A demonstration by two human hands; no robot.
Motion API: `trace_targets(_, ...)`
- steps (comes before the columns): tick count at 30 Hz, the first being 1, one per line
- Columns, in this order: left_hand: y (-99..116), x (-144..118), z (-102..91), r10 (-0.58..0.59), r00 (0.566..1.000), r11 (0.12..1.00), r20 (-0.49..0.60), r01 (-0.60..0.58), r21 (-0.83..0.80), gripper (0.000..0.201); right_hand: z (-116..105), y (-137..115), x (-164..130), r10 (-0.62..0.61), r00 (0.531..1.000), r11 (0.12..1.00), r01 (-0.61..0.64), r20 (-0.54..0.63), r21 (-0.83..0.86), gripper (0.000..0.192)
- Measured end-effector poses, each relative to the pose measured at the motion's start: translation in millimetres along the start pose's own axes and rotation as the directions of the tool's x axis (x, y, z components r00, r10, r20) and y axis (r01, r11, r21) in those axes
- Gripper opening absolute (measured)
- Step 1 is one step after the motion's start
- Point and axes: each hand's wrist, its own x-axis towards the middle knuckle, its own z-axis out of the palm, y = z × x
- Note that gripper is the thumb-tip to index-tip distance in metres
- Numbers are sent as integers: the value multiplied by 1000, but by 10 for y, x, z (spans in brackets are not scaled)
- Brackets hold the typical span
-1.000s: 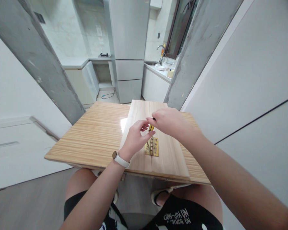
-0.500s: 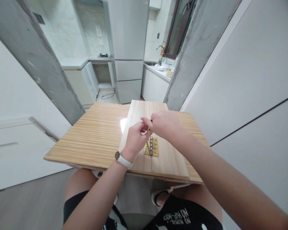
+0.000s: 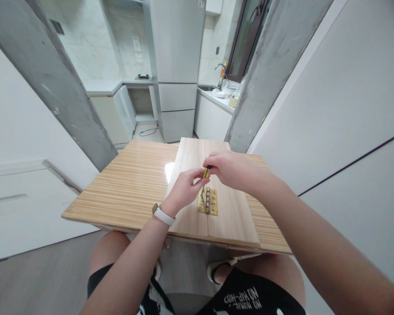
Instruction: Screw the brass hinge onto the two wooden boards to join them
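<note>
A yellow and black screwdriver [image 3: 206, 173] stands tilted over a brass hinge [image 3: 208, 202], its thin shaft reaching down to the hinge's left leaf. My left hand [image 3: 185, 187] pinches the lower part of the handle. At the black top end, my right hand [image 3: 226, 168] closes its fingertips on the same screwdriver. The hinge lies opened flat across the seam between two pale wooden boards [image 3: 230, 218]. Holes show in its right leaf; small loose-looking pieces lie on the left leaf, too small to name.
Under the boards is a wood-grain table [image 3: 124, 183] with angled corners. My legs are below its front edge. A grey pillar [image 3: 62, 105] rises at the left and another at the right. Beyond stand a fridge [image 3: 177, 43], counters and a sink with a tap [image 3: 220, 74].
My right hand has shifted slightly right and loosened from over the handle, so more of the screwdriver shows. My left hand keeps its pinch near the same place.
</note>
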Motion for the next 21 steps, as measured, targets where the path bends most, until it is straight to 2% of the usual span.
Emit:
trace_targets(3,-3,4,-20,-7,999,998,45,10,-65,21,15,9,7,-1,1000,999,1,-2,-52,19)
trace_targets(5,4,-10,-16,-10,999,996,38,13,-92,24,5,-6,1,15,1000,995,-15,0,-97,19)
trace_targets(10,47,-57,27,1,1000,1000,-24,0,9,31,-53,-88,-26,80,997,979,-77,11,-186,23)
trace_targets(15,51,-56,54,-7,996,999,-88,12,49,22,-53,-122,-22,82,997,972,-77,14,-224,25)
trace_targets(21,56,-63,30,4,996,997,-94,3,80,15,6,-110,18,71,997,953,-72,-14,-294,39)
